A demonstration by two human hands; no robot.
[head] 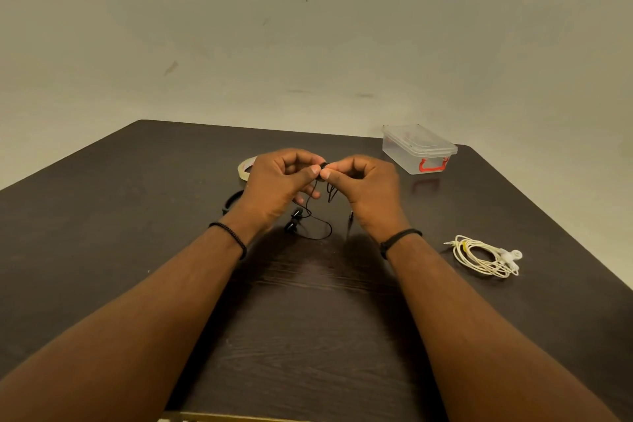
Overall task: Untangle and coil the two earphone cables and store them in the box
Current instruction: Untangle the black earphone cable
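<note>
Both forearms reach in from the near edge over the dark table (102, 216), each wrist banded in black, and meet at mid-table. At the far right corner stands the clear box (416, 151) with its red latch, lid seemingly on. Well apart from it, near the right edge, lies the white cable (486, 256), already coiled. A tape roll (244, 168) peeks out behind the left hand (274, 181), and a dark band-like thing lies beside that wrist; what it is I cannot tell.

The left hand and right hand (366, 188) are raised just off the table, knuckles up, thumbs and forefingers pinched together on the same small knot of the black cable (317, 212). From the pinch the cable hangs down to the table, where a loop and the two buds (294, 219) lie between the wrists; a thin dark piece near the right wrist may be the plug.

The step in hand looks like working a tangle loose. It is best done by easing the strands apart with the fingertips rather than tugging, which would tighten the knot, and by letting the free end hang so twist can run out before coiling begins
</note>
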